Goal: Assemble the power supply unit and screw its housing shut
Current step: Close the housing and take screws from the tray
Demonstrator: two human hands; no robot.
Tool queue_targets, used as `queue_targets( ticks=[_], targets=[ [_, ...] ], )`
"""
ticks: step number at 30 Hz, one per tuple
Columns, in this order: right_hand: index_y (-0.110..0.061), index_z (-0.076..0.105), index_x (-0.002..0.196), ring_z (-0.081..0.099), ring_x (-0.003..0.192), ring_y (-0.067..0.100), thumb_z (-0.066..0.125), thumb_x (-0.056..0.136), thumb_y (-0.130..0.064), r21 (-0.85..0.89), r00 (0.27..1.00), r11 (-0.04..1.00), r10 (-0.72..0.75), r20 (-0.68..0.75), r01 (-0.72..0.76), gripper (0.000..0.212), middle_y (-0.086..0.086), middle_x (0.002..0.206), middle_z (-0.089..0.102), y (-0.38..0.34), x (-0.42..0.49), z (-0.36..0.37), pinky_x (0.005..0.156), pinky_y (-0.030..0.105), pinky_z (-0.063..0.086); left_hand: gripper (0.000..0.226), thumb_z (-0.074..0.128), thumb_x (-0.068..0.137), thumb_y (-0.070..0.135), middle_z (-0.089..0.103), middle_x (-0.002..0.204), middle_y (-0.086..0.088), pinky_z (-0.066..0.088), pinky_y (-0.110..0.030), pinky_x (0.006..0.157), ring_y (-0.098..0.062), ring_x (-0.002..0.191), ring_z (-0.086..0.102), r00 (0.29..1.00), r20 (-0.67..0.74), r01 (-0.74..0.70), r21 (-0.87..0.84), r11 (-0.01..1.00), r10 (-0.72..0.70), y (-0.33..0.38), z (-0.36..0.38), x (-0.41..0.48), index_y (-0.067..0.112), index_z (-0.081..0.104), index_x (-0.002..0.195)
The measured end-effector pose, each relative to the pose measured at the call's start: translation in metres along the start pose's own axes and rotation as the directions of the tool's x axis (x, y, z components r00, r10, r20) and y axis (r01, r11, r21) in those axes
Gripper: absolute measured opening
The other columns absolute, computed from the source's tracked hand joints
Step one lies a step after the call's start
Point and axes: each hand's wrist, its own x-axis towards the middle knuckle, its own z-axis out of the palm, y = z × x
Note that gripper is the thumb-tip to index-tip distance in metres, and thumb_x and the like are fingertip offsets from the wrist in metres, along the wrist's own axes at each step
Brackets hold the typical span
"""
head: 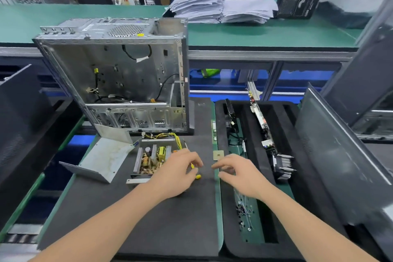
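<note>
While lying open-topped on the desk (159, 219), offers everything to view: power supply unit (152, 159), with board, heat sinks, coils and yellow wires bare.

Just left of the unit, at its far-left corner, touching or nearly so: cover (102, 157), a bent metal sheet, inside face up, long axis slanting from the unit's far corner down toward the desk's near-left edge.

Over the unit's right edge: left hand (176, 174), gripping a yellow-handled screwdriver (197, 176), thin shaft pointing away toward the computer case (114, 74) behind the unit.

Right of the unit and apart from it: right hand (234, 173), fingers curled, thumb and forefinger drawn close. Cannot tell whether pinching a screw or nothing.

Turns, for the next move, on one relation: cover on the far side of the unit from both hands. Nearer to it by far: left hand, though busy with the tool. Farthest: right hand, which would have to cross the open board. Probably calls for parking the screwdriver first.

Right of the unit: black foam tray (297, 176), slotted. In its slots: circuit boards (263, 134) on edge, a dark part with cables farther back, loose screws (244, 210) and small parts nearest the viewer. On the tray's left rim: a small square chip (218, 154).

Inside the case: cables only, as far as can be seen.
</note>
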Motion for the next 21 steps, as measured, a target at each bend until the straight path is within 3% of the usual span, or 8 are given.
queue_targets(
  ticks=[4, 7, 12, 14, 17, 21],
  targets=[
    [-0.039, 0.074, 0.111, 0.063, 0.11, -0.002, 0.061, 0.101, -0.016, 0.098, 0.989, 0.991, 0.103, -0.103, -0.093, 0.029, -0.017, 0.121, 0.066, 0.035, -0.02, -0.028, 0.103, 0.029, 0.052, 0.018, 0.059, 0.1, 0.021, 0.053, 0.102, 0.017, 0.044, -0.024, 0.084, -0.003, 0.096, 0.054, 1.0, 0.015, -0.003, -0.022, 1.0, 0.004, 0.019, 0.02, 0.01, 0.034, 0.065, 0.11],
    [-0.038, 0.075, 0.111, 0.063, 0.108, -0.002, 0.061, 0.102, -0.016, 0.095, 0.971, 0.98, 0.186, -0.152, -0.173, 0.028, -0.016, 0.12, 0.068, 0.062, -0.038, -0.044, 0.093, 0.021, 0.051, 0.02, 0.058, 0.101, 0.018, 0.053, 0.106, 0.015, 0.048, -0.026, 0.088, -0.006, 0.098, 0.057, 0.998, 0.059, 0.01, -0.055, 0.998, -0.006, 0.034, 0.038, 0.017, 0.034, 0.065, 0.112],
    [-0.036, 0.076, 0.11, 0.066, 0.095, -0.004, 0.063, 0.1, -0.016, 0.104, 0.941, 0.956, 0.29, -0.175, -0.275, 0.026, -0.017, 0.112, 0.073, 0.093, -0.064, -0.045, 0.085, 0.015, 0.053, 0.022, 0.058, 0.101, 0.016, 0.047, 0.107, 0.018, 0.04, -0.024, 0.088, -0.004, 0.093, 0.054, 0.994, 0.107, 0.001, -0.064, 0.998, 0.006, 0.045, 0.077, 0.027, 0.031, 0.064, 0.116],
    [-0.037, 0.077, 0.109, 0.068, 0.089, -0.001, 0.064, 0.1, -0.017, 0.112, 0.929, 0.945, 0.325, -0.176, -0.309, 0.025, -0.015, 0.107, 0.073, 0.101, -0.072, -0.037, 0.078, 0.018, 0.057, 0.023, 0.059, 0.101, 0.015, 0.047, 0.115, 0.014, 0.039, -0.023, 0.097, -0.007, 0.107, 0.052, 0.992, 0.121, -0.017, -0.062, 0.998, 0.024, 0.044, 0.094, 0.03, 0.028, 0.063, 0.119],
    [-0.036, 0.077, 0.107, 0.07, 0.096, 0.004, 0.066, 0.097, -0.014, 0.148, 0.905, 0.932, 0.359, -0.23, -0.332, 0.026, -0.015, 0.108, 0.073, 0.108, -0.077, -0.027, 0.088, 0.033, 0.061, 0.026, 0.062, 0.099, 0.014, 0.045, 0.125, 0.01, 0.037, -0.026, 0.107, -0.013, 0.119, 0.048, 0.993, 0.102, -0.048, -0.042, 0.998, 0.052, 0.038, 0.116, 0.034, 0.023, 0.062, 0.123],
    [-0.032, 0.074, 0.102, 0.069, 0.097, 0.0, 0.072, 0.093, -0.007, 0.233, 0.878, 0.924, 0.365, -0.309, -0.302, 0.027, -0.011, 0.107, 0.072, 0.108, -0.08, -0.013, 0.091, 0.026, 0.059, 0.028, 0.06, 0.101, 0.018, 0.049, 0.131, 0.001, 0.036, -0.038, 0.109, -0.023, 0.123, 0.048, 1.0, 0.005, -0.023, 0.076, 0.997, 0.022, 0.021, 0.131, 0.038, 0.02, 0.061, 0.129]
  ],
)
